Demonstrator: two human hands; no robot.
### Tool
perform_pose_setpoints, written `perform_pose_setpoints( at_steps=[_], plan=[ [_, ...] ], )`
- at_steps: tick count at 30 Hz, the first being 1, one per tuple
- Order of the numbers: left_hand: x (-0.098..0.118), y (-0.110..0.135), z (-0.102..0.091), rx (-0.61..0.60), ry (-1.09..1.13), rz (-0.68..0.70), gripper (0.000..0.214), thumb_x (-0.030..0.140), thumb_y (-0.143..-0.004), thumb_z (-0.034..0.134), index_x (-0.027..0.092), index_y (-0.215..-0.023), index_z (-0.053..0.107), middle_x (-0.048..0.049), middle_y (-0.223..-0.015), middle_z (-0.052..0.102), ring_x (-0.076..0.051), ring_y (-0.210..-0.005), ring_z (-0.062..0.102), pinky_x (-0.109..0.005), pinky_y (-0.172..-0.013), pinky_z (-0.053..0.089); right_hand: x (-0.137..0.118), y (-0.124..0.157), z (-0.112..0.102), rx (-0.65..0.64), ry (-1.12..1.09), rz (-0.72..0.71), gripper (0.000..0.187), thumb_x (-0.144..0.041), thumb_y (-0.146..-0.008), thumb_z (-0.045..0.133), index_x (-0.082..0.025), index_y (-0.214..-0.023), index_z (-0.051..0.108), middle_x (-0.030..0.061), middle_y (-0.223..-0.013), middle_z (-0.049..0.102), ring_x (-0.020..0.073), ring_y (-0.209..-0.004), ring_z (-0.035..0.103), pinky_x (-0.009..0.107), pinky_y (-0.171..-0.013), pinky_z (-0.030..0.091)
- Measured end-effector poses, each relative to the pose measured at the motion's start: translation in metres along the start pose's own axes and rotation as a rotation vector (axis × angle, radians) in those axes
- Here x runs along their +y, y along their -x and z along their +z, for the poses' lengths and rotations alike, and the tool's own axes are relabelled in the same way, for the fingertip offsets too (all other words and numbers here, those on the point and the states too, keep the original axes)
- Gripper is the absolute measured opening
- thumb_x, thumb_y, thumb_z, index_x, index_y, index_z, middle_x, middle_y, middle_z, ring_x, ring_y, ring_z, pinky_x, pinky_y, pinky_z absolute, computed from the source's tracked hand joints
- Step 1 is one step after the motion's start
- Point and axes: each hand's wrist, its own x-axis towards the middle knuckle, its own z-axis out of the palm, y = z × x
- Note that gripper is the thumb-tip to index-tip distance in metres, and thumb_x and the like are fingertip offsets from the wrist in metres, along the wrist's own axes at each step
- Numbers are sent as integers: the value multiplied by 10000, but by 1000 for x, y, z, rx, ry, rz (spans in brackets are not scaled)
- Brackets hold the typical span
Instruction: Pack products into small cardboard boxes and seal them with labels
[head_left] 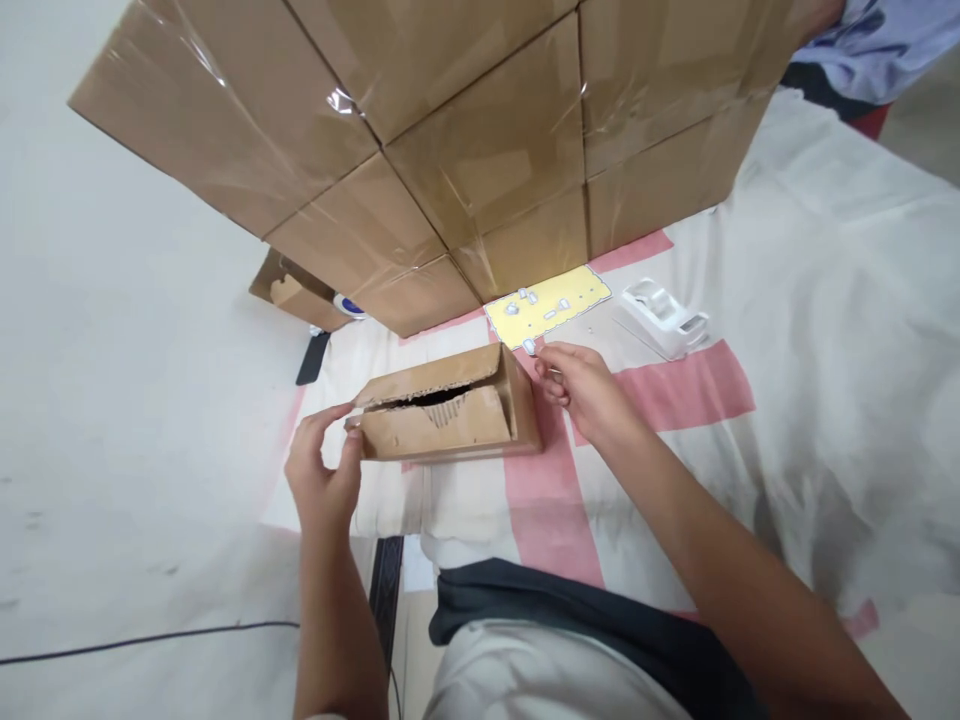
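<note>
A small brown cardboard box [442, 435] lies in front of me, its torn top flaps leaving a dark gap between them. My left hand [322, 455] grips the left end of this box, thumb on the near flap and fingers at the far one. Just past the box's right end, my right hand [574, 385] is closed in a pinch. A small white piece [529, 346] shows at its fingertips; its exact kind is too small to tell. Right behind it lies a yellow sheet [577, 285] with several small whitish bits on it.
Large taped cartons [487, 130] stand stacked at the back. A white tape dispenser [664, 318] sits to the right on the pink-and-white cloth [690, 390]. An open carton [289, 290] and a dark flat object [313, 358] are at left. Part of another person [885, 45] shows top right.
</note>
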Motion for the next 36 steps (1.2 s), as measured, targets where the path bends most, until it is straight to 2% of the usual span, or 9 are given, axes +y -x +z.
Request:
perform_pose_setpoints(
  at_steps=[5,8,11,15,18,22,28,33,36],
  plan=[
    [0,1,5,57,-18,11,238,345,-929,640,195,-1110,671,-78,-1114,727,-234,-1112,678,-380,-987,520,25,7,0,115,-62,-15,267,-325,-722,735,-180,-616,536,-39,-618,477,48,-469,327,234,-447,168],
    [-2,-4,7,76,-65,123,160,323,-941,655,204,-1033,713,-67,-1044,733,-212,-1015,686,-369,-949,526,34,12,-2,144,-44,-29,277,-328,-718,721,-186,-585,525,-50,-578,436,56,-475,327,235,-457,187],
    [-4,-7,8,163,-130,243,113,277,-947,662,202,-970,744,-81,-1009,722,-211,-972,676,-379,-927,528,37,16,-3,143,-2,-61,243,-326,-732,723,-183,-609,570,-35,-623,502,57,-488,356,237,-464,208],
    [-8,-5,11,311,-276,328,106,269,-939,678,202,-956,758,-95,-982,732,-225,-945,673,-391,-901,512,40,19,-3,106,37,-124,198,-352,-778,738,-193,-711,642,-26,-651,603,71,-495,421,237,-478,289],
    [-10,-1,15,354,-349,392,90,244,-940,676,198,-947,753,-88,-947,763,-216,-887,687,-373,-865,494,43,21,-2,86,16,-132,195,-366,-775,759,-202,-778,653,-15,-686,670,93,-519,517,234,-486,353],
    [-13,6,16,332,-311,407,73,202,-954,658,195,-952,730,-71,-926,790,-193,-855,722,-338,-834,503,44,20,-2,148,-36,-160,204,-341,-736,781,-200,-790,645,11,-742,724,134,-602,645,238,-535,453],
    [-18,16,9,234,-267,373,72,194,-956,654,205,-989,717,-75,-985,796,-215,-963,743,-372,-924,515,45,18,-3,143,-70,-157,239,-355,-725,805,-204,-812,641,35,-806,762,197,-713,741,269,-601,539],
    [-7,16,3,166,-346,356,66,234,-971,629,213,-971,691,-106,-1135,755,-251,-1086,686,-412,-951,488,45,19,-2,135,-55,-160,221,-353,-734,799,-203,-803,652,30,-804,756,188,-703,735,266,-604,534],
    [1,14,-5,34,-413,338,79,231,-995,585,220,-984,662,-80,-1155,757,-251,-1081,679,-395,-910,465,45,19,-2,145,-26,-154,214,-352,-736,793,-200,-801,657,36,-808,755,189,-717,739,238,-556,477]
  ],
)
